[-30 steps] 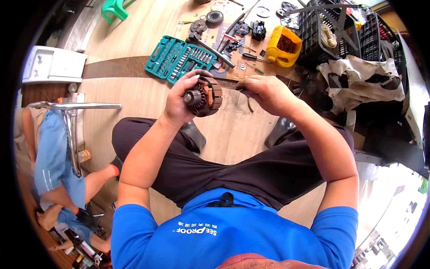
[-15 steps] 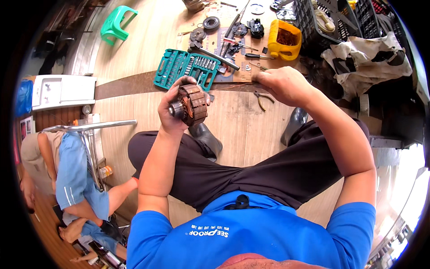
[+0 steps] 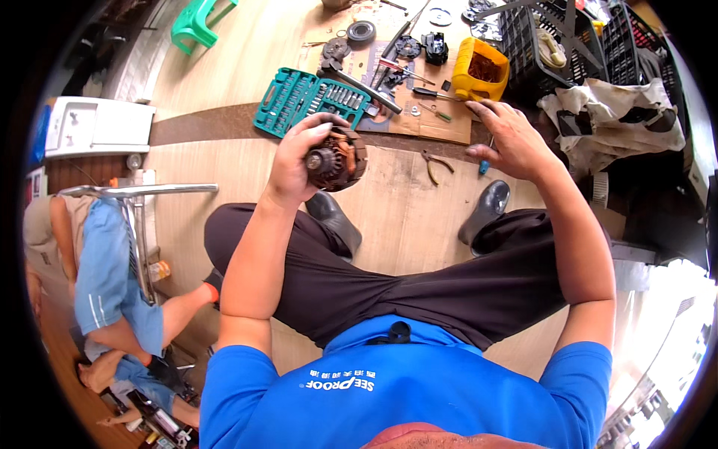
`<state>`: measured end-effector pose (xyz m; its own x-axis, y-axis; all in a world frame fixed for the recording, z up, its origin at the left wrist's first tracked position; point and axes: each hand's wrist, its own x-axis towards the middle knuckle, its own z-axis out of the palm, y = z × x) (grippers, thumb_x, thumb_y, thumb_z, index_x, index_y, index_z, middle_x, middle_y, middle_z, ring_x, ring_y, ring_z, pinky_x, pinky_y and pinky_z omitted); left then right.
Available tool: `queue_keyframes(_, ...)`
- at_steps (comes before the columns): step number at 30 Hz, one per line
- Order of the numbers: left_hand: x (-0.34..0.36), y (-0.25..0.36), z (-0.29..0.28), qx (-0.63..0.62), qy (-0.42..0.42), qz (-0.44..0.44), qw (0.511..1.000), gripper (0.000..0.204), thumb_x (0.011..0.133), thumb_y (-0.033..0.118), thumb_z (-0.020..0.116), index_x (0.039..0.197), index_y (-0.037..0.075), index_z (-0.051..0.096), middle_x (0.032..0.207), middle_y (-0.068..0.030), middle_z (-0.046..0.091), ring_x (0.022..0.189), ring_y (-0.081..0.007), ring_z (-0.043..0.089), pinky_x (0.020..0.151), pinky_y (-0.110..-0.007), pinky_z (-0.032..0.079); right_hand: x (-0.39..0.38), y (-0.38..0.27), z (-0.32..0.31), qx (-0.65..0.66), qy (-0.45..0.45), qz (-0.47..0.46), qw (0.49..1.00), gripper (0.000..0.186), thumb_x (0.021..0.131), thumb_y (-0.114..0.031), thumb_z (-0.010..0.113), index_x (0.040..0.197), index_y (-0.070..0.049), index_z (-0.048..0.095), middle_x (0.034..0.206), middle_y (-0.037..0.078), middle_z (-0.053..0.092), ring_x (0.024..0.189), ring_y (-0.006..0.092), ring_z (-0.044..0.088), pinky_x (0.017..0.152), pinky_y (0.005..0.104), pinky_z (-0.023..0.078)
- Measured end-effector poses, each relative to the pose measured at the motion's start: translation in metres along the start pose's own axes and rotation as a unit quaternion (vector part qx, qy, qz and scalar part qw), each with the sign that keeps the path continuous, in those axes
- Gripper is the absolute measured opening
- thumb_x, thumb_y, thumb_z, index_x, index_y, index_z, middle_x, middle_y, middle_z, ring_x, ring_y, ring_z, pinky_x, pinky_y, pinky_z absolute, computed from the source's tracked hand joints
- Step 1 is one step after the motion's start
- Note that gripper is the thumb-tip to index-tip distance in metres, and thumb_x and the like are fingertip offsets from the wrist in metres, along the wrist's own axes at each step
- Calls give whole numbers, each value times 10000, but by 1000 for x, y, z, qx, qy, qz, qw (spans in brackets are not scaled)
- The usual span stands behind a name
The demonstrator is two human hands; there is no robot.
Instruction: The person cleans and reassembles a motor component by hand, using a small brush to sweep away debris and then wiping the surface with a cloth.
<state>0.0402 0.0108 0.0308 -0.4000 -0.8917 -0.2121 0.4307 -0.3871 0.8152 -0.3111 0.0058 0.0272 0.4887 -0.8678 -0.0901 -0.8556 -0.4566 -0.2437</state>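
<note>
Nearest: two black, glossy boots (image 3: 486, 213) on the pale wood-look floor, toes pointing away. Between and just beyond them, open-handled pliers (image 3: 435, 166) lie on the floor.

Left hand (image 3: 293, 161): fingers wrapped around the left and far sides of a dark brown, round motor core with copper windings (image 3: 336, 161). The core is raised above the floor, beyond the left boot, its toothed round end turned toward the wearer.

Handling (judged): dense and fairly heavy for its size, rigid in the metal body; windings softer, easily bent or nicked. Edges possibly sharp, surface perhaps greasy. Best hold: around the outer metal rim, as here, keeping fingertips off the copper.

Right hand (image 3: 516, 142): open, thumb and fingers spread, nothing discernible between them; a fine strand would be too small to tell. A blue-handled tool (image 3: 485, 166) shows just beside the thumb, partly hidden.

Farther: brown cardboard sheet (image 3: 452, 131) bearing a green-handled tool (image 3: 443, 116) and a black-handled screwdriver (image 3: 428, 92). Left of these, an open teal plastic socket case (image 3: 305, 90). Right, a yellow plastic jug (image 3: 465, 81), cut open, with reddish-brown wire-like scrap inside.
</note>
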Motion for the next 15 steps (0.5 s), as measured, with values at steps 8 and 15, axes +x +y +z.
queue_keyframes(8,11,-35,19,83,-13,-52,995,227,934,165,545,1090,0,554,961,-79,638,836,-129,655,722,-267,553,14,-81,28,432,-8,-115,894,803,788,-425,771,1352,28,423,1201,246,590,1134,343,584,976,406,453)
queue_keyframes(15,10,-23,22,24,32,-133,990,198,928,135,578,1082,11,587,981,-83,652,865,-143,667,712,-274,560,32,-89,44,618,-88,-25,781,655,766,-252,828,1258,42,510,1136,115,639,1040,172,595,944,324,471)
